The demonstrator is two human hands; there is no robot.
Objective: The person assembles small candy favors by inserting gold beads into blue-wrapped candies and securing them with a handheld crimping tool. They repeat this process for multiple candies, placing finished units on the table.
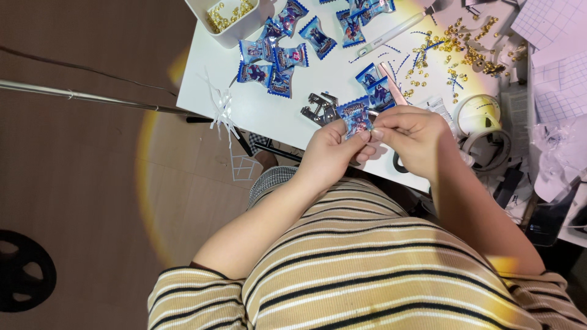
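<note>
My left hand [333,150] and my right hand [413,137] meet over the near edge of a white table [263,107]. Together they pinch a small blue candy wrapper [356,117] with zigzag edges, the left holding its lower side, the right gripping its right side. Just behind it on the table lies a metal punch tool [317,109]. Two more blue wrapped candies [374,84] lie close behind my right hand.
Several blue wrapped candies [281,55] are scattered at the table's back. A white tub [229,18] holds gold beads; more gold beads [455,46] lie loose at right. Tape rolls [483,119], a white pen-like tool [391,30] and paper strips [221,110] are nearby.
</note>
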